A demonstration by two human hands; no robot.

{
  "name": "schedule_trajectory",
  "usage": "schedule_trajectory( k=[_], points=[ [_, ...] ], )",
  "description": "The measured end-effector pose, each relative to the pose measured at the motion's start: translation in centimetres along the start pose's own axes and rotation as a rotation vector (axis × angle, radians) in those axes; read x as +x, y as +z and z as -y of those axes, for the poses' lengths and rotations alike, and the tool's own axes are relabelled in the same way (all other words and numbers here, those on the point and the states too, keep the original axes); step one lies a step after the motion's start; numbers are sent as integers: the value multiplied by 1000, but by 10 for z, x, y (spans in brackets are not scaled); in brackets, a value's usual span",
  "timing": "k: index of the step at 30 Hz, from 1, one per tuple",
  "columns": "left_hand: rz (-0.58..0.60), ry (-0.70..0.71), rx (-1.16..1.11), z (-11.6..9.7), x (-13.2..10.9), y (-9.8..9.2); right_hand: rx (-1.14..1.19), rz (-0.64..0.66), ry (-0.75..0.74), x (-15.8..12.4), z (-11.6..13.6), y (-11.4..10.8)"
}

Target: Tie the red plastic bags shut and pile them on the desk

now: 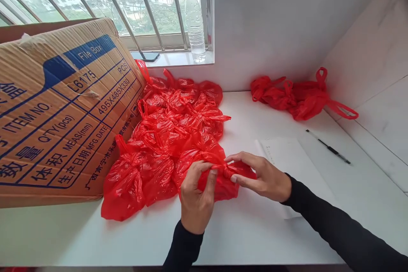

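Observation:
Both hands are at a red plastic bag (219, 189) near the front of the table, with a twisted knot between them. My left hand (198, 187) pinches the bag's plastic on the left side of the knot. On the right side, my right hand (263, 176) grips the plastic between thumb and fingers. Several tied red bags (168, 123) lie packed together behind and to the left, touching this one. What the bags contain cannot be made out.
A large cardboard box (63, 106) leans at the left. White paper (293, 165), a pen (333, 149) and more red bags (293, 95) lie at the right. A water bottle (195, 25) and phone (146, 56) rest on the windowsill.

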State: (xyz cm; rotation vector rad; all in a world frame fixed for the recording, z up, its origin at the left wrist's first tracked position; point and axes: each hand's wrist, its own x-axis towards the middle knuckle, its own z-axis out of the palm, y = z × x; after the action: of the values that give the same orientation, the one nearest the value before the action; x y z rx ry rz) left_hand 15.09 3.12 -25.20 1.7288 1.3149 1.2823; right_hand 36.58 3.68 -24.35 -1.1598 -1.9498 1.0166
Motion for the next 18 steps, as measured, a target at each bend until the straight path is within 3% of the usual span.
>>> schedule_trajectory(
  k=[4, 6, 10, 13, 16, 18],
  points=[
    [-282, -91, -20, 10, 7, -23, 50, 14, 84, -7, -3, -2],
    [-315, -131, -31, 13, 7, -31, 63, -1, 109, -10, -3, -4],
    [-53, -205, -7, 8, -2, -24, 79, -32, 158, -10, -1, -3],
    [114, -146, 51, 2, -10, -10, 102, -47, 174, -9, 3, 1],
    [179, -52, 101, 2, -13, -6, 107, -56, 177, -12, 5, 1],
    [152, -27, 128, 6, -12, -11, 81, -129, 214, -17, 2, -3]
  ],
)
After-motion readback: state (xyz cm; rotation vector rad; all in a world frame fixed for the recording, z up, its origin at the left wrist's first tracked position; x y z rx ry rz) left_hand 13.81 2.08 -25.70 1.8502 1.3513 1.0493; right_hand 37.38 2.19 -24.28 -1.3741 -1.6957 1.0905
